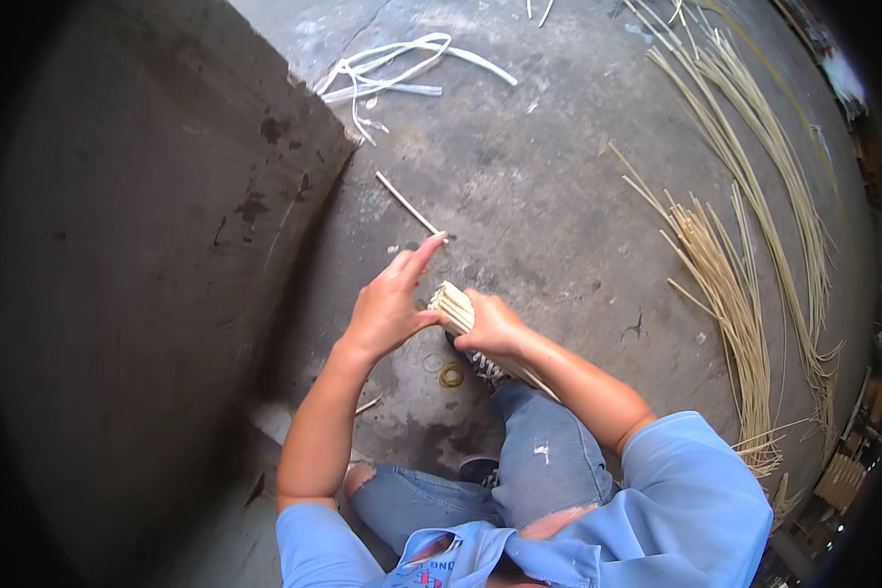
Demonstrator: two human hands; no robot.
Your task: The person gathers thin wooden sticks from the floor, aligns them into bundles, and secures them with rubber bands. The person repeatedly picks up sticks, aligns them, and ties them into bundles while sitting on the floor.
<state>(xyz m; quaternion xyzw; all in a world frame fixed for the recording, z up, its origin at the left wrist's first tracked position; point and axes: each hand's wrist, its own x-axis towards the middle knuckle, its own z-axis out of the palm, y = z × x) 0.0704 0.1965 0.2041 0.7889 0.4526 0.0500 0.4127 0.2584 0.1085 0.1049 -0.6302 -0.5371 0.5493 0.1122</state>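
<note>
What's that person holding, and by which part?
The right grip holds a bundle of pale sticks near its upper end. The left grip is open beside that end; whether its thumb touches is unclear.

Shirt: light blue, short-sleeved; chest marking: red and blue; jeans: blue denim, torn open on both legs; shoes: dark, white-laced.

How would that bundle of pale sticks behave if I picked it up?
The bundle is probably fairly stiff, as its packed sticks look straight. If the right hand let go, it might spread apart: many separate ends show and no tie is visible. Being thin, single sticks would likely feel light.
</note>
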